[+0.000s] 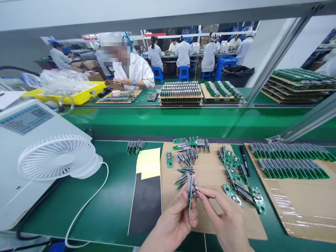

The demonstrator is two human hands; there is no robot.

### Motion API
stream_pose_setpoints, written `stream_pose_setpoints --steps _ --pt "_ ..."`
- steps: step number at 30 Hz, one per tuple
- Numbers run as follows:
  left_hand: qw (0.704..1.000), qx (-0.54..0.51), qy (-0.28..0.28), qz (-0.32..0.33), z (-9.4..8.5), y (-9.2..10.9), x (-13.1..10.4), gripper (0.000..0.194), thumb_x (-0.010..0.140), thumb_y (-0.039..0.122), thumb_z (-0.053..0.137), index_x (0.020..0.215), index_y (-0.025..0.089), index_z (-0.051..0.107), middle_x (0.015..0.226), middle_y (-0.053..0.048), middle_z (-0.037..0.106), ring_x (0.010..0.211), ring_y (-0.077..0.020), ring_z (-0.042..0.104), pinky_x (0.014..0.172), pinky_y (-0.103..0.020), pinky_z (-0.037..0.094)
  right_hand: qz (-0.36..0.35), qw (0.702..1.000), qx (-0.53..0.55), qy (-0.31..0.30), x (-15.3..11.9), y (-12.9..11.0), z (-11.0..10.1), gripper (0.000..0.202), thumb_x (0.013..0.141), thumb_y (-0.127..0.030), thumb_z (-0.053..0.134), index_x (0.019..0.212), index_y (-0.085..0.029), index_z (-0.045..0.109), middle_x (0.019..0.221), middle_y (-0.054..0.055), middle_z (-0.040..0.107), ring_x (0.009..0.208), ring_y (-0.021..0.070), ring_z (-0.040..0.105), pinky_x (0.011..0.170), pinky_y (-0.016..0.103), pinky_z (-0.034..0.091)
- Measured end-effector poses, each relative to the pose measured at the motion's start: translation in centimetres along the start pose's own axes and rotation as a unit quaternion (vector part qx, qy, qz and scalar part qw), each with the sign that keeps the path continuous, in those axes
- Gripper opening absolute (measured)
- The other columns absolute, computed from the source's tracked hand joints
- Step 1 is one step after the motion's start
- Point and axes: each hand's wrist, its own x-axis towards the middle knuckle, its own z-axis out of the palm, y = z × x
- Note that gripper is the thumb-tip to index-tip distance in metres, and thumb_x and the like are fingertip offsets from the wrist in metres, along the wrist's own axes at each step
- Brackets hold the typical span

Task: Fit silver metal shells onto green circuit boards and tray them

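Observation:
Over the near part of a cardboard sheet (210, 224), my left hand (178, 217) grips a green circuit board with a grey part (190, 192), held upright on its edge. My right hand (220, 210) pinches at the board's right side with thumb and forefinger; whatever small piece lies between those fingertips is too hidden to make out. Behind my hands, several loose boards (187, 156) lie on the sheet. More boards (235, 175) are heaped along its right side, some showing their round component.
A white fan (60, 157) with a cable stands at left. Beside the cardboard lie yellow and black sheets (145, 203). A black marker (244, 161) and a second cardboard with rows of boards (296, 199) are at right. Across the green belt (147, 120) a person handles something small.

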Motion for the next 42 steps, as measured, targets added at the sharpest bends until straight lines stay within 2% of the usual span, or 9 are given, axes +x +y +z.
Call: stream_pose_setpoints --steps 7,12,16,19,24,28,31,35,42 --pt "0.993 0.115 0.004 0.029 0.0 0.5 0.2 0.094 0.066 0.037 0.085 0.146 0.028 0.037 0.056 0.005 0.064 0.039 -0.0092 0.060 0.037 -0.014 0.049 -0.068 0.995 -0.042 -0.054 0.5 0.0 -1.1 0.024 0.088 -0.010 0.060 0.104 -0.022 0.072 0.094 0.004 0.076 0.081 0.0152 0.073 0.075 0.019 0.059" --pt "0.981 0.186 0.000 0.057 0.9 0.9 0.0 0.104 0.061 0.040 0.088 0.148 0.023 0.032 0.055 0.003 0.067 0.041 -0.0158 0.064 0.040 -0.021 0.054 0.068 0.996 0.033 -0.047 0.2 -0.7 -0.7 0.016 0.091 -0.022 0.059 0.094 -0.024 0.074 0.084 0.003 0.075 0.071 0.0165 0.071 0.067 0.022 0.059" --pt "0.971 0.226 0.005 0.084 1.6 0.7 -0.5 0.096 0.059 0.040 0.088 0.142 0.019 0.044 0.058 0.002 0.067 0.039 -0.0165 0.063 0.041 -0.024 0.055 0.167 0.981 0.101 0.006 -0.4 -1.0 -0.8 0.016 0.088 -0.033 0.064 0.092 -0.025 0.077 0.085 0.004 0.076 0.073 0.0175 0.071 0.068 0.023 0.059" --pt "0.962 0.248 0.033 0.107 2.4 0.6 -0.9 0.085 0.057 0.035 0.090 0.133 0.016 0.056 0.056 0.004 0.063 0.043 -0.0151 0.062 0.041 -0.025 0.056 0.212 0.963 0.154 -0.056 -0.4 -0.4 -1.7 0.016 0.086 -0.036 0.067 0.092 -0.026 0.079 0.090 0.005 0.077 0.080 0.0196 0.073 0.072 0.024 0.060" --pt "0.944 0.285 0.091 0.143 3.8 0.6 -1.4 0.073 0.051 0.026 0.090 0.120 0.019 0.067 0.051 0.007 0.055 0.048 -0.0082 0.053 0.047 -0.025 0.059 0.322 0.881 0.324 -0.124 -0.5 0.9 -2.1 0.021 0.081 -0.040 0.072 0.099 -0.029 0.079 0.102 0.007 0.077 0.098 0.0243 0.071 0.087 0.032 0.056" --pt "0.915 0.347 0.113 0.171 4.2 0.5 -1.6 0.061 0.055 0.024 0.087 0.114 0.024 0.072 0.046 0.009 0.049 0.043 -0.0009 0.041 0.043 -0.010 0.043 0.341 0.840 0.410 -0.103 -1.0 1.2 -1.4 0.024 0.081 -0.038 0.072 0.104 -0.032 0.078 0.103 0.007 0.076 0.095 0.0229 0.071 0.088 0.032 0.054" --pt "0.900 0.378 0.122 0.180 4.2 0.5 -1.4 0.058 0.056 0.025 0.086 0.112 0.025 0.073 0.044 0.009 0.045 0.042 0.0001 0.037 0.043 -0.009 0.037 0.357 0.814 0.444 -0.113 -0.9 1.1 -1.3 0.025 0.081 -0.036 0.070 0.105 -0.032 0.077 0.104 0.007 0.076 0.097 0.0235 0.069 0.090 0.034 0.052" --pt "0.897 0.388 0.120 0.175 4.2 0.5 -1.2 0.060 0.055 0.028 0.086 0.114 0.025 0.072 0.046 0.009 0.045 0.044 -0.0008 0.038 0.045 -0.010 0.037 0.368 0.807 0.449 -0.112 -0.2 0.8 -1.6 0.021 0.080 -0.039 0.072 0.099 -0.034 0.079 0.097 0.007 0.077 0.093 0.0244 0.069 0.089 0.037 0.051" --pt "0.892 0.408 0.106 0.165 4.2 0.1 -1.2 0.060 0.058 0.028 0.083 0.116 0.027 0.070 0.048 0.010 0.044 0.046 -0.0013 0.040 0.050 -0.011 0.045 0.395 0.807 0.429 -0.097 0.6 0.0 -1.8 0.021 0.073 -0.044 0.079 0.089 -0.030 0.081 0.084 0.006 0.076 0.082 0.0213 0.067 0.078 0.029 0.051"
